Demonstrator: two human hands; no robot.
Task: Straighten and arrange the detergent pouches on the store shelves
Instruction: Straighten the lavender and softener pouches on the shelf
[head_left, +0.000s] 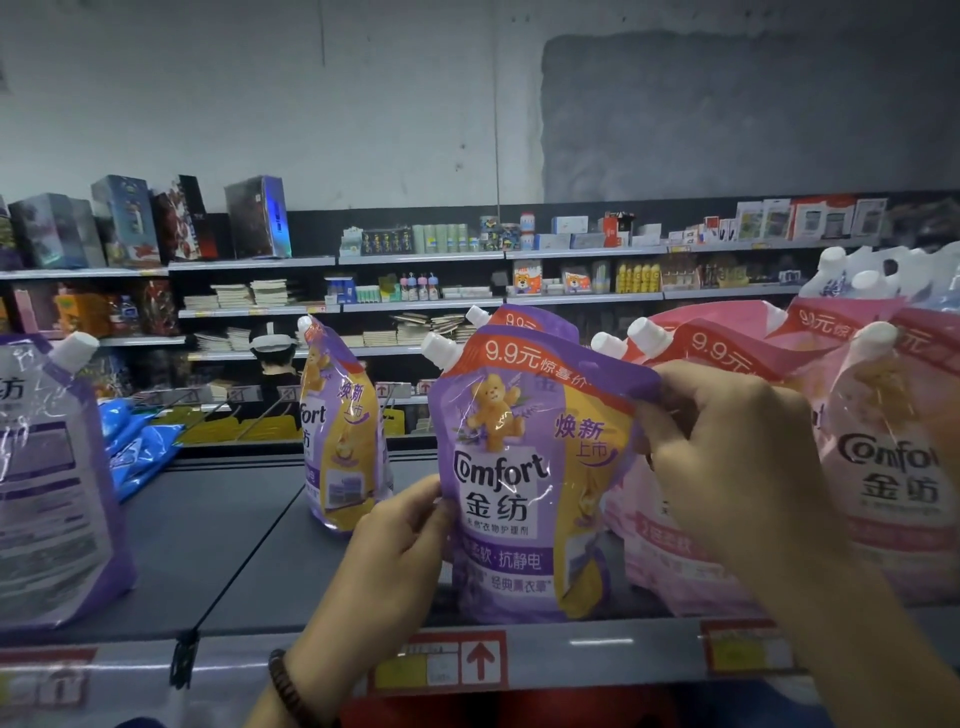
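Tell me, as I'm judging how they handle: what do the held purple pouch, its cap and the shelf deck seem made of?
The purple pouch: thin flexible plastic film, glossy; it shows creases and glare streaks. Its cap: white, matte, probably rigid plastic. The shelf deck: dark grey, smooth, dull sheen, likely painted metal.

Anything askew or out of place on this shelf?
Yes. A lone purple pouch stands farther back, turned sideways and leaning, apart from the others. The far-left pouch shows its back panel. Blue pouches lie flat behind it. The left hand and right hand grip the front purple pouch, which faces forward.
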